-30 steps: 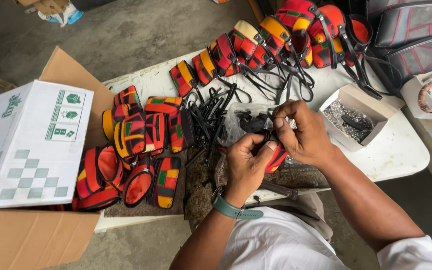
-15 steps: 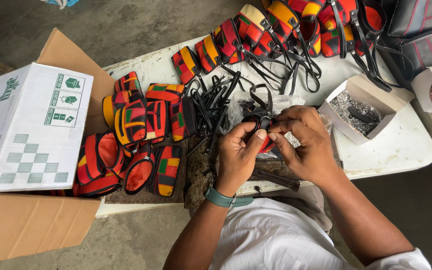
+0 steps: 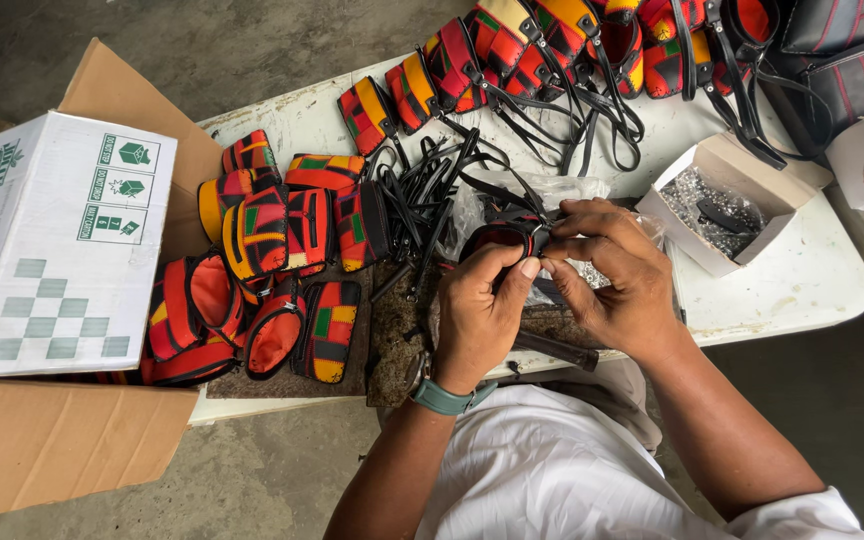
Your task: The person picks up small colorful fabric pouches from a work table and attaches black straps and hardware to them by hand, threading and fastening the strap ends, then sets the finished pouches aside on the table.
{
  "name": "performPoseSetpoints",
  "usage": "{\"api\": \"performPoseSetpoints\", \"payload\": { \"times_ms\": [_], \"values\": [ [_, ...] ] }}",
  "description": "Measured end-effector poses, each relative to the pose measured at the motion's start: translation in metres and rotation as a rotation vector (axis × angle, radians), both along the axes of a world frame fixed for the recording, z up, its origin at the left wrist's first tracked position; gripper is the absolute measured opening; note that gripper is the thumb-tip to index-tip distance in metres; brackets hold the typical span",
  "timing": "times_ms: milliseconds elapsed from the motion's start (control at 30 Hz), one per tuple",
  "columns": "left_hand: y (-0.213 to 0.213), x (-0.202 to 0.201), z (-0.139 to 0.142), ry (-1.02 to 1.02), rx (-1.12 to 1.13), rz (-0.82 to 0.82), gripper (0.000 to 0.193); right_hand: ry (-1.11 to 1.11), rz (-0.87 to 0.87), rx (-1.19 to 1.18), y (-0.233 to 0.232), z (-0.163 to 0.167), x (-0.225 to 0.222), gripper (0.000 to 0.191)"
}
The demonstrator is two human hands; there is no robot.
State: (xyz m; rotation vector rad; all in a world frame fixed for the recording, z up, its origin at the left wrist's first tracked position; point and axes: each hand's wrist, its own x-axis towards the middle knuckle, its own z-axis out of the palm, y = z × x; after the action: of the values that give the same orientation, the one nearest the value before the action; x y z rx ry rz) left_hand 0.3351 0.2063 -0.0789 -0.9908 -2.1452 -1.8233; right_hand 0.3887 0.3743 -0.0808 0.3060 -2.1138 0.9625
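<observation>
Closest to the viewer is the person's white shirt point(image 3: 542, 470), with a teal watch point(image 3: 444, 398) on the left wrist. Just above it, both hands meet over the near edge of the white table point(image 3: 802, 285). The left hand point(image 3: 480, 312) curls around a small black pouch with a red lining point(image 3: 500, 238), thumb and fingers pinched on its rim. The right hand point(image 3: 607, 275) closes in from the other side, its fingertips pressed to the same pouch at the top edge, where a small metal fitting shows between the two hands; what the fingertips pinch there is too small to tell. The pouch is held just above the table, near its middle, over a dark worn mat point(image 3: 402, 340).

To the left of the hands lies a heap of finished pouches in red, orange, yellow and green patches point(image 3: 272, 270), some tipped open so the orange lining shows. Beside them stands a white carton with green markings point(image 3: 47, 240) resting in an open brown cardboard box point(image 3: 52, 450).

Beyond the hands a tangle of black straps point(image 3: 432, 190) spreads across the table. To the right sits a small open white box of tiny metal parts point(image 3: 717, 205). Along the far edge runs a row of more colourful pouches with straps attached point(image 3: 552, 45).
</observation>
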Motion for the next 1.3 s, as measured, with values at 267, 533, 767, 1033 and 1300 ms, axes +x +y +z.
{"api": "performPoseSetpoints", "payload": {
  "times_ms": [267, 533, 767, 1033, 1300],
  "values": [
    [-0.001, -0.003, -0.001, 0.064, -0.004, -0.070, 0.016, -0.089, 0.113, -0.267, 0.004, -0.010, -0.001, 0.029],
    [-0.012, -0.014, -0.014, -0.037, 0.025, -0.246, 0.015, -0.232, 0.317, -0.543, 0.014, -0.015, -0.002, 0.052],
    [-0.020, -0.020, -0.037, -0.476, 0.271, -0.222, 0.010, -0.313, 0.355, -0.551, 0.002, -0.009, 0.009, 0.046],
    [-0.045, -0.030, -0.015, -0.195, 0.065, -0.121, 0.015, -0.212, 0.483, -0.364, -0.010, 0.015, 0.016, 0.042],
    [-0.095, -0.043, 0.019, -0.728, 0.103, -0.724, 0.015, -0.091, 0.616, 0.203, -0.034, 0.058, 0.023, 0.047]
  ]
}}
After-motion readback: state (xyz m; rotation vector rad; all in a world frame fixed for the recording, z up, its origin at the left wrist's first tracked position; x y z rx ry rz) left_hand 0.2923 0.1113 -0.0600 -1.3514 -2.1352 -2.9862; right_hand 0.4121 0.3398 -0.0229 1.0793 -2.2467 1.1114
